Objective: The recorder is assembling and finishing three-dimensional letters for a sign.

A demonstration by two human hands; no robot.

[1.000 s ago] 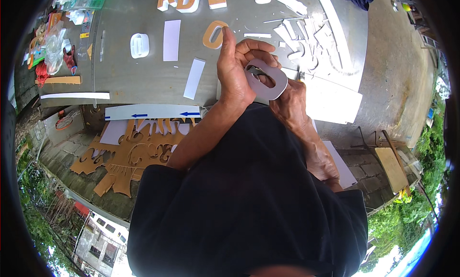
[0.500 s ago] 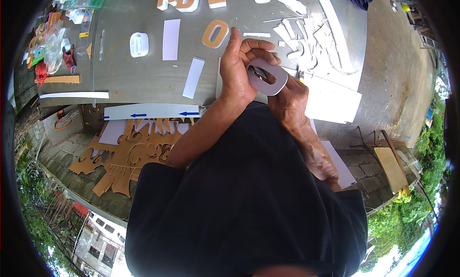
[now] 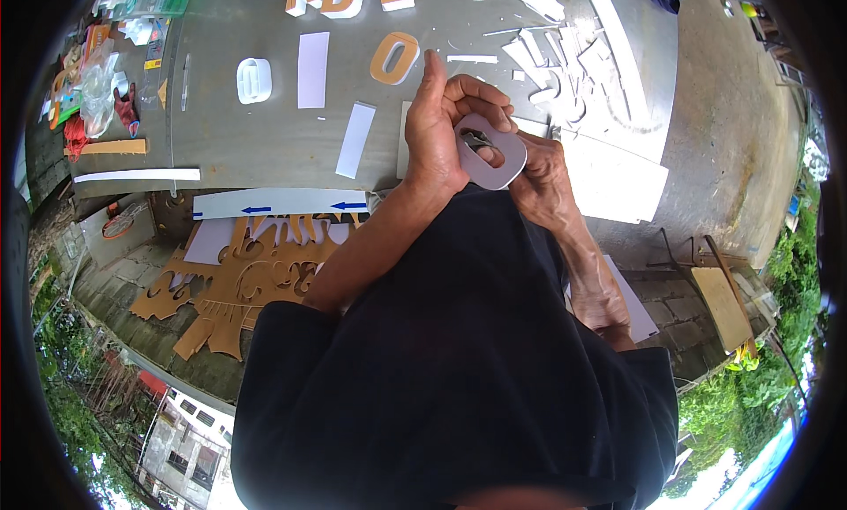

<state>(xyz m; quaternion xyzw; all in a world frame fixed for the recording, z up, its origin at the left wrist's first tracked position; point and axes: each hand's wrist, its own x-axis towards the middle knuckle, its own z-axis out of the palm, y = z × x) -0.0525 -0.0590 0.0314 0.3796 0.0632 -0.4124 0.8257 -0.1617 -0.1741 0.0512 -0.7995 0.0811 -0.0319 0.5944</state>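
Observation:
A pale lilac-grey oval ring piece (image 3: 510,160) with a long slot in its middle is held in front of my chest, tilted, over the near table edge. My left hand (image 3: 439,131) supports it from the left, thumb pointing up and fingers curled round its far side. My right hand (image 3: 543,179) is closed at the ring's right side, its fingers mostly hidden behind it. Through the slot shows something dark and shiny, with a fingertip beside it; I cannot tell what it is. Just beyond my left hand lies a brown-faced oval ring (image 3: 393,58).
Brown-faced letter-shaped blocks (image 3: 342,0) stand at the far edge. A white oval block (image 3: 254,80) and pale strips (image 3: 313,71) lie left of centre. White offcuts (image 3: 573,69) are heaped on the right beside a white sheet (image 3: 618,182). Cut brown board (image 3: 229,289) rests below the table.
The oval ring has turned and dropped slightly toward me. My right hand has shifted a little right and nearer, while my left hand has barely moved.

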